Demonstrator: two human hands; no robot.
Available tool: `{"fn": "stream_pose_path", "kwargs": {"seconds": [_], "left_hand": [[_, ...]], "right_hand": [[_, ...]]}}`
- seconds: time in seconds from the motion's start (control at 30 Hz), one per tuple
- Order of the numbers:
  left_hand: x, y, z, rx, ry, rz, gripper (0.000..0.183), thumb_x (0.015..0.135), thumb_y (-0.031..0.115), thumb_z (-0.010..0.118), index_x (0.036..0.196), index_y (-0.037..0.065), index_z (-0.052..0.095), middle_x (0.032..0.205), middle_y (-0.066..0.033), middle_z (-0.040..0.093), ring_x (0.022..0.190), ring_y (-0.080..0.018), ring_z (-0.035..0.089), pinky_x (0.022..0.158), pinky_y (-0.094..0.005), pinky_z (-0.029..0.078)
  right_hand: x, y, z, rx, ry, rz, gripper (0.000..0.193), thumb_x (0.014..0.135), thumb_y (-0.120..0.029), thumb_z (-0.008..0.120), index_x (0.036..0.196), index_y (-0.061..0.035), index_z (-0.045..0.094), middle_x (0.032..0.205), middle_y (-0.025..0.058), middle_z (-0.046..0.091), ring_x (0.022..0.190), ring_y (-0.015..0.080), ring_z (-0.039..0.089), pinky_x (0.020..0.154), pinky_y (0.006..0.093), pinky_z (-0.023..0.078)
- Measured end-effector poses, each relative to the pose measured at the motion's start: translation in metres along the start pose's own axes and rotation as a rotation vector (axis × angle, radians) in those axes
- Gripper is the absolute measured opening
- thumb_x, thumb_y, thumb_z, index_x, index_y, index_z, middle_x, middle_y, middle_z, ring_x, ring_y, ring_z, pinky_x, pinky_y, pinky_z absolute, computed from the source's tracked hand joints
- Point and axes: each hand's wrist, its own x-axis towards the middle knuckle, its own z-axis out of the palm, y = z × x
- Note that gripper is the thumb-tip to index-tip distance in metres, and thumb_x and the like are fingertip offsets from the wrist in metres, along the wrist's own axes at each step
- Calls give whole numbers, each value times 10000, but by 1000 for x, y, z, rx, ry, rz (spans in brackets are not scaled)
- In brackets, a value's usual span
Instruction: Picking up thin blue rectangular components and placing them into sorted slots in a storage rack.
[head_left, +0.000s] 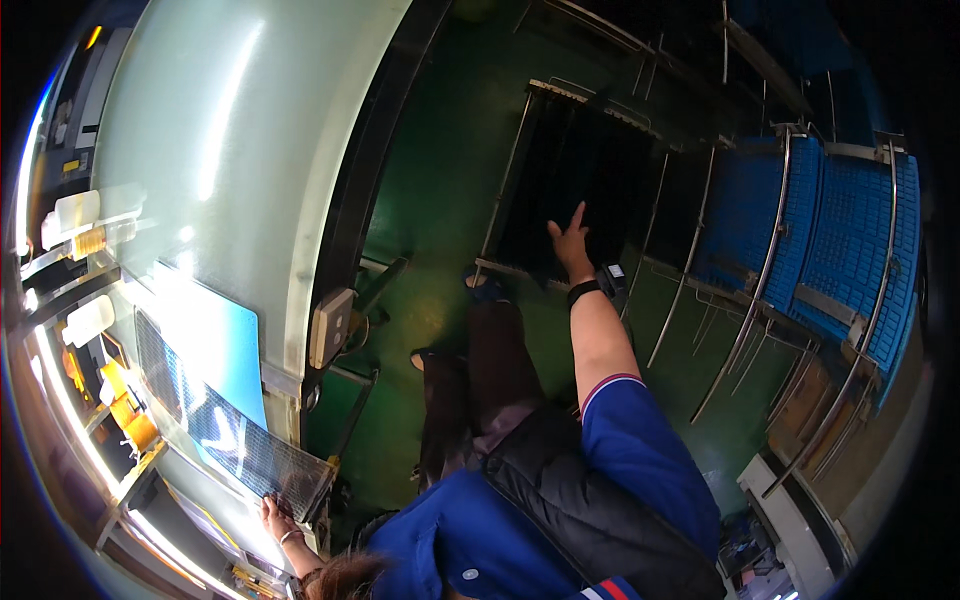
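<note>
At the lower left, my left hand (277,518) is at the edge of a dark, shiny panel (275,460) with a fine grid pattern, its fingers bent onto that edge. The panel lies slanting across the pale bench, partly washed out by glare. Against it is a light blue sheet (225,335) with rounded corners. My right hand (572,248) is held out over the floor side, empty, with finger and thumb spread. A black band with a small device circles that wrist. Beyond and below this hand stands a dark rack (520,170) with metal rails; its inside is too dark to make out.
A long pale bench top (270,120) with a dark edge runs along the left. A beige box (331,327) is fixed to its side. Bright lamps and yellow parts line the far left. Blue slotted trays (855,255) on metal-rod racks stand at the right, above a green floor (420,240).
</note>
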Motion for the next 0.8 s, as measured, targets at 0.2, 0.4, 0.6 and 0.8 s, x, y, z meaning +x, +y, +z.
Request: {"fn": "stream_pose_path", "kwargs": {"seconds": [0.2, 0.4, 0.6, 0.8], "left_hand": [[-27, 87, -42, 1122, 744, 537, 230, 878, 233, 574, 1004, 84, 695, 891, -88, 697, 683, -185, 664, 599, -310, 506], [-98, 104, -19, 961, 672, 1006, 269, 868, -2, 454, 1069, -69, 621, 1065, -170, 644, 924, -255, 639, 789, -323, 509], [-131, 24, 48, 862, 300, 1272, 339, 732, -116, 504, 997, 12, 672, 975, -147, 671, 942, -288, 647, 843, -374, 507], [-158, -10, 31, 672, -35, 1102, 342, 687, 124, 743, 1006, 41, 651, 1116, -145, 612, 1006, -300, 601, 866, -397, 487]], "right_hand": [[-8, -4, -20, 159, 89, 21, 888, 799, -354, 650, 1447, -74, 110, 1406, 345, 186, 1264, 476, 290, 1053, 450, 279], [-100, -43, -33, 266, -404, -162, 327, 847, -273, 618, 1085, -49, 624, 1027, 154, 645, 992, 311, 602, 851, 397, 468], [-229, -180, -75, 635, -1751, 55, 785, 841, -624, 442, 1327, -10, 379, 1328, 246, 425, 1183, 369, 474, 945, 511, 406], [-297, -270, -117, 368, -1717, -202, 647, 876, -519, 484, 1304, -42, 401, 1210, 244, 516, 1080, 383, 549, 883, 480, 478]]}}
